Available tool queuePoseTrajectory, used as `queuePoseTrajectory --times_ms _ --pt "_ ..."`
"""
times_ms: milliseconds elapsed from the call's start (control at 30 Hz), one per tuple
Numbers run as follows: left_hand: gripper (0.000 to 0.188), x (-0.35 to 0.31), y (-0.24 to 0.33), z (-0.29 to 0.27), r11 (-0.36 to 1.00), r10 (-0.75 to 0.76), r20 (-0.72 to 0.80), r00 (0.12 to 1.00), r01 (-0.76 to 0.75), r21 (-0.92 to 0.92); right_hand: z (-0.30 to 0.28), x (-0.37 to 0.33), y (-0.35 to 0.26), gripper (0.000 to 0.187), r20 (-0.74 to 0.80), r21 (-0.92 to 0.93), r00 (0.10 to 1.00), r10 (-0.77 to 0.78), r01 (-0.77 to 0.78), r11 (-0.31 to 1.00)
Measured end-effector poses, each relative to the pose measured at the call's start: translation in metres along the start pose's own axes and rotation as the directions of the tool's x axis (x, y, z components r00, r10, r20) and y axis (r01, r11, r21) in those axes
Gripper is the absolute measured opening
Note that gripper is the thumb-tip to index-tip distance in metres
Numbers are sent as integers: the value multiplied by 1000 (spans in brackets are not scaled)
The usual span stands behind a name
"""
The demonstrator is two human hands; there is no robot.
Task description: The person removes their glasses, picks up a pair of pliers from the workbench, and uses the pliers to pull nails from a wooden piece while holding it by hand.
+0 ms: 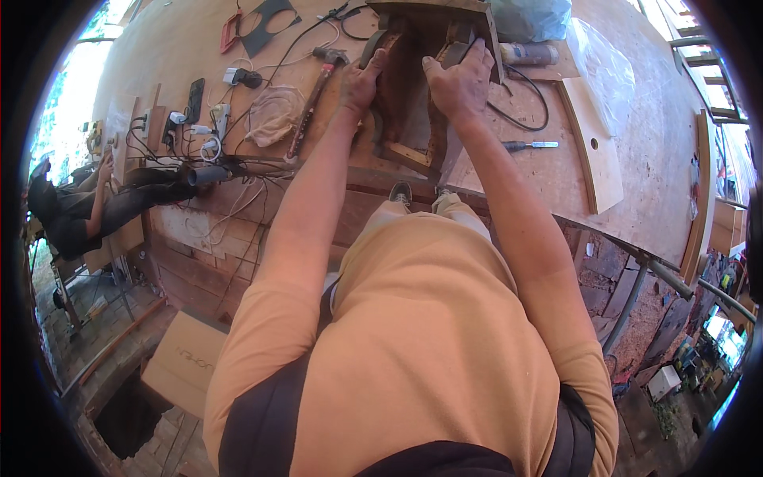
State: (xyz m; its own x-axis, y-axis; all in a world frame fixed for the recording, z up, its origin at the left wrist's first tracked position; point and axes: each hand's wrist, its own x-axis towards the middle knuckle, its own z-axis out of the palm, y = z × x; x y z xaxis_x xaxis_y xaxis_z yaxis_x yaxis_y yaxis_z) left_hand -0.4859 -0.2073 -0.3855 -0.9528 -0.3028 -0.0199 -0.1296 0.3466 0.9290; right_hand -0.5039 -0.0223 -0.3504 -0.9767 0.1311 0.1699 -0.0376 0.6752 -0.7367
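Observation:
A dark brown wooden piece of furniture with curved legs (pixel 407 71) stands tilted at the near edge of the workbench, a flat board across its far end. My left hand (pixel 363 83) closes round its left curved leg, the thumb pointing away from me. On the opposite leg sits my right hand (pixel 461 83), its fingers wrapped over the outer side and partly hidden. Left of my left hand lies a hammer (pixel 310 107) with a reddish handle. To the right of the piece is a screwdriver-like tool (pixel 531 145) with a dark handle.
The wooden workbench (pixel 628 171) carries a crumpled cloth (pixel 274 115), power strips (pixel 221 119) with tangled cables, a red-handled saw (pixel 230 32), a curved board (pixel 592 147) and plastic wrapping (pixel 600 75). A person (pixel 87 199) in dark clothes is at the left. A cardboard box (pixel 183 362) stands lower left.

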Motion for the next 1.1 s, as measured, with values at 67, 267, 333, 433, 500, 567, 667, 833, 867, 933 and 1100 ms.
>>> queuePoseTrajectory --times_ms 67,267,333,433,500,567,667,833,867,933,1100 --pt "56 0 -3 -2 997 9 -4 1000 -9 -81 -3 -1 -5 103 47 23 999 22 -23 999" --pt "56 3 -8 -3 995 -60 25 998 62 -76 -1 -1 -7 103 48 18 999 20 -21 1000" --pt "55 3 -11 -3 991 -57 19 998 59 -117 0 -1 -8 103 12 8 1000 -2 2 1000" --pt "54 3 -11 -1 982 -53 14 999 54 -182 -1 -2 -10 103 25 9 999 20 -20 1000" --pt "53 3 -11 0 977 -52 13 999 54 -206 0 0 -8 103 10 -1 1000 15 -15 1000" --pt "51 1 -7 1 975 -57 8 998 58 -213 -1 3 -5 105 58 4 998 35 -35 999" --pt "50 0 -4 -1 981 -70 14 997 72 -180 0 2 -5 106 61 15 998 28 -29 999" --pt "51 5 -18 1 977 -32 -9 999 29 -212 2 0 -6 104 18 12 1000 9 -9 1000" --pt "51 6 -17 1 983 -25 -2 1000 25 -183 3 1 -4 105 16 0 1000 5 -5 1000" --pt "52 5 -17 1 982 -31 -8 999 29 -189 4 2 -3 105 13 -12 1000 2 -2 1000" --pt "52 4 -16 2 972 -67 -4 998 65 -227 -1 2 -6 108 98 15 994 41 -42 999"
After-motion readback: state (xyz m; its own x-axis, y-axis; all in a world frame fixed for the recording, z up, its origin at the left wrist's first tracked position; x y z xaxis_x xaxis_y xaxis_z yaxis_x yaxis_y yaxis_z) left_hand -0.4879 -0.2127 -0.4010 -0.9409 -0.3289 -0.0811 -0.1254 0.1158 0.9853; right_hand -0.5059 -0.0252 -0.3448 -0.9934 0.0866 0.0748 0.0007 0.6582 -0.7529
